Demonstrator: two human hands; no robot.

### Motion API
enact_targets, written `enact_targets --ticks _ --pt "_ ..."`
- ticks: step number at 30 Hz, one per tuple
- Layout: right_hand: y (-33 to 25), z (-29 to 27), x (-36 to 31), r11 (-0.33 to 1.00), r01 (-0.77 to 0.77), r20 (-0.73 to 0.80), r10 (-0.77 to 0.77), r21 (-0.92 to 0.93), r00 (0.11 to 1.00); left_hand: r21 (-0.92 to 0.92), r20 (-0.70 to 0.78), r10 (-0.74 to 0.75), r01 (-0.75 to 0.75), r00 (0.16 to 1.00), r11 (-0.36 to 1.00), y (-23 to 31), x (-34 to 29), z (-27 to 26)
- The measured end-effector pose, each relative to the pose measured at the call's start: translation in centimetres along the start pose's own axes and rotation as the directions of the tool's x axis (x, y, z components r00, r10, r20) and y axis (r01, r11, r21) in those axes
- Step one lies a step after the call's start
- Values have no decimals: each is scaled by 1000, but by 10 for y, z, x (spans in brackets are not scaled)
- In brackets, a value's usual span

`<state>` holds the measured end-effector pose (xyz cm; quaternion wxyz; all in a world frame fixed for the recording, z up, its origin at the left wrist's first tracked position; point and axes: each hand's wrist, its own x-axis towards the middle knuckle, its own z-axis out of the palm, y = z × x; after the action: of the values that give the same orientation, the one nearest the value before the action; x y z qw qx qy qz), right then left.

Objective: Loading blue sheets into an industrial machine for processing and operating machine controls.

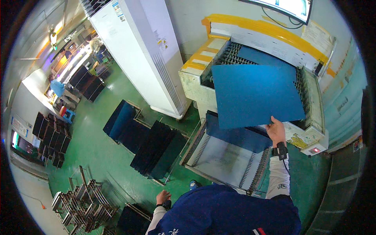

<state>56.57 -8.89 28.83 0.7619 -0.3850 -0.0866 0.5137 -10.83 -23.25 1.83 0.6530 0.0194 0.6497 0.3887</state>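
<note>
My right hand (277, 131) grips a large, thin blue board (254, 96) by its lower right edge. The board hangs tilted over the roller conveyor machine (196, 84). Another blue board (258, 56) lies on the rollers farther back, partly covered by the held one. Below the machine's edge stands a slotted rack (227, 156) with toothed sides, and a dark blue board (241, 137) leans at its far end. My left hand (163, 197) hangs low beside my body with loosely bent fingers, holding nothing I can see.
Racks packed with dark boards (154, 150) stand on the green floor to the left. A tall white cabinet unit (137, 55) rises beside the machine. Metal frames (84, 203) are piled at lower left. A screen (282, 8) hangs above. Other people (58, 88) are far left.
</note>
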Motion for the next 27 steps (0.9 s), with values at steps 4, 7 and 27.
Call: enact_targets --ticks 4,7,27 --pt "18 3 23 995 29 -54 -24 91 998 36 172 125 -133 977 990 -12 22 -27" --pt "32 -10 45 995 27 -96 -17 97 995 314 194 286 -336 938 888 -20 9 -23" --pt "38 30 61 976 -213 56 211 34 976 1 -73 89 -90 993 996 -11 -24 -3"
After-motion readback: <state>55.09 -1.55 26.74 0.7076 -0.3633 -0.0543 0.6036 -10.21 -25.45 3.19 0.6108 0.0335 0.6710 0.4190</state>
